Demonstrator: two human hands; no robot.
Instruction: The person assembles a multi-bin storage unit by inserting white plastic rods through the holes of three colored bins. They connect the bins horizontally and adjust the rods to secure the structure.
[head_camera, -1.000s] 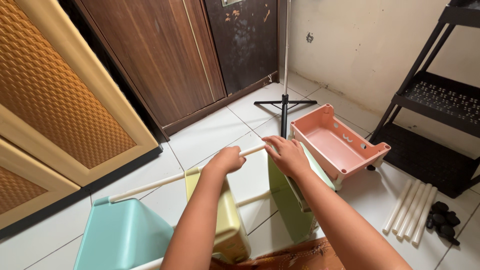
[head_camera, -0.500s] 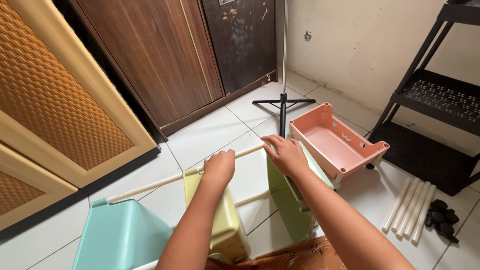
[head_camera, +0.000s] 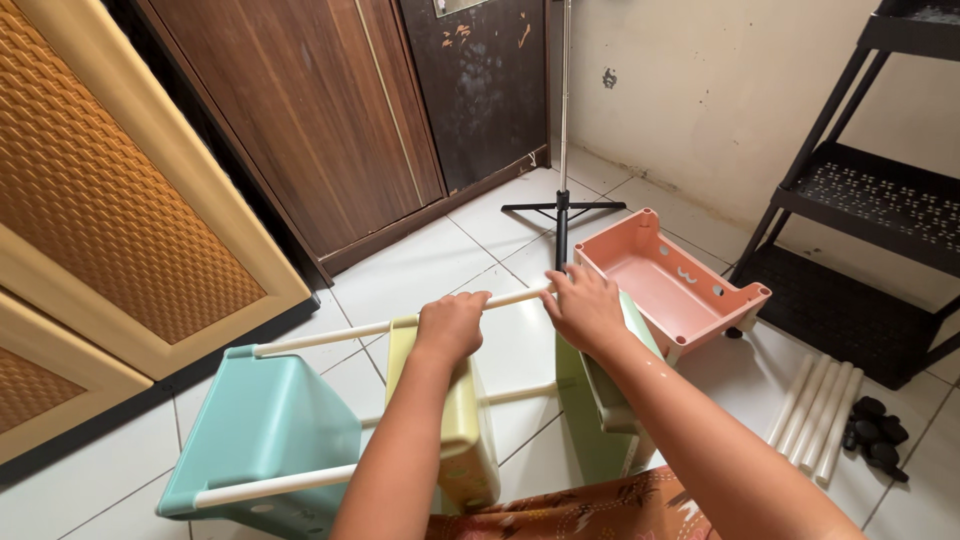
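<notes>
Three plastic trays lie on their sides, joined by white tubes: a teal tray (head_camera: 262, 430), a yellow tray (head_camera: 452, 425) and a green tray (head_camera: 596, 410). My left hand (head_camera: 450, 325) is closed around the upper white tube (head_camera: 340, 334) above the yellow tray. My right hand (head_camera: 583, 308) rests on the top corner of the green tray, fingers at the tube's end. A lower white tube (head_camera: 270, 487) runs along the teal tray's near edge.
A pink tray (head_camera: 672, 282) sits upright on the tiled floor to the right. Several loose white tubes (head_camera: 820, 418) and black caps (head_camera: 873, 432) lie by a black shelf rack (head_camera: 860, 200). A tripod stand (head_camera: 562, 205) is behind. Wooden cabinets (head_camera: 130, 180) line the left.
The tray assembly has shifted right and up in view, showing more of the teal tray and the lower tube. Both hands stay at the upper tube.
</notes>
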